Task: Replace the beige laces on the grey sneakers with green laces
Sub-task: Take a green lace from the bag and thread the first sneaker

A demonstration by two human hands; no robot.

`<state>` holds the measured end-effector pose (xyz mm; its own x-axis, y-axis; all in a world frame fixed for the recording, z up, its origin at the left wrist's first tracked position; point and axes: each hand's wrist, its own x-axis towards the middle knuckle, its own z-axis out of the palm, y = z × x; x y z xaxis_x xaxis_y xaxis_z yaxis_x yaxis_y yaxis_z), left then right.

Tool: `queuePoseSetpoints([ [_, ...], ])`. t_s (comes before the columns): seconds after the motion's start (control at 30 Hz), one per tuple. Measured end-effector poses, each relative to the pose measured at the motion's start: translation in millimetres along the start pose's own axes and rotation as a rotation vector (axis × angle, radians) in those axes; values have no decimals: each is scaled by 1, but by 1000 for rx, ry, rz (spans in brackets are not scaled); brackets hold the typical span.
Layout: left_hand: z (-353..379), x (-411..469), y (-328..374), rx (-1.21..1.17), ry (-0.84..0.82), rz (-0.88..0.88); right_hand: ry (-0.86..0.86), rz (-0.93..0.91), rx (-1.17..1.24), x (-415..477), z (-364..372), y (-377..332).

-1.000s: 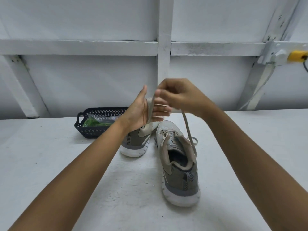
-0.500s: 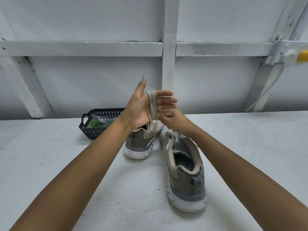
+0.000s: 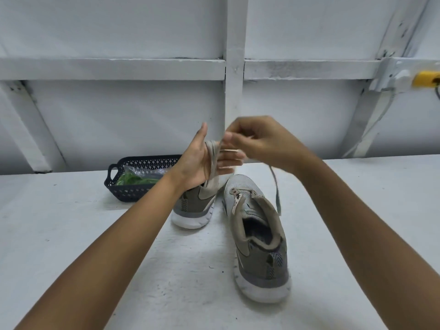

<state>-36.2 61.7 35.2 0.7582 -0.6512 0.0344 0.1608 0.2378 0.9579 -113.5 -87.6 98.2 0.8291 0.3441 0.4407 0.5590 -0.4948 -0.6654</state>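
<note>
Step, likely: coiling flat beige lace (image 3: 213,160) — left hand (image 3: 198,163) grip open, flat, as spool; right hand (image 3: 262,144) grip pinches lace. Next: fetch green laces (image 3: 135,181), black lattice basket (image 3: 133,195), 10 o'clock.

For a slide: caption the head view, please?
Beige lace wrapped round the left hand, right hand pinching it, above two grey sneakers.

Grey-olive sneakers (image 3: 258,236), white soles, chevron-striped heels; beige lace (image 3: 212,163); at 10 o'clock dark lattice-pierced basket (image 3: 133,192) with green laces (image 3: 133,179); yellow fitting (image 3: 425,78) at 2 o'clock; white table (image 3: 71,234).
</note>
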Motion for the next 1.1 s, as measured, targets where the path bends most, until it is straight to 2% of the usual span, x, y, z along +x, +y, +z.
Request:
queuePoseSetpoints([
  [0.13,8,-5,-2,11,-129,-60,102,8,-112,30,-10,16],
  [0.3,19,-10,-1,-37,-263,-75,130,150,51,41,7,56],
  [0.4,21,-9,3,-66,-272,-29,92,202,180,30,26,77],
  [0.47,20,-8,8,-98,-235,28,34,227,163,19,38,83],
  [0.53,15,-6,15,-141,-173,90,-41,227,-55,8,48,86],
  [0.6,10,-2,23,-164,-95,134,-235,206,-368,-2,52,81],
  [0.67,4,3,28,-151,-14,151,-354,159,-615,-11,53,68],
  [0.73,1,6,29,-117,46,145,-372,117,-716,-16,49,48],
  [0.83,-1,7,22,-64,92,112,-391,70,-722,-18,40,15],
  [0.97,1,4,8,-62,68,54,-308,-43,-709,-9,26,-14],
  [1.1,5,-1,-1,-24,-42,-2,-109,-108,-591,17,5,-14],
])
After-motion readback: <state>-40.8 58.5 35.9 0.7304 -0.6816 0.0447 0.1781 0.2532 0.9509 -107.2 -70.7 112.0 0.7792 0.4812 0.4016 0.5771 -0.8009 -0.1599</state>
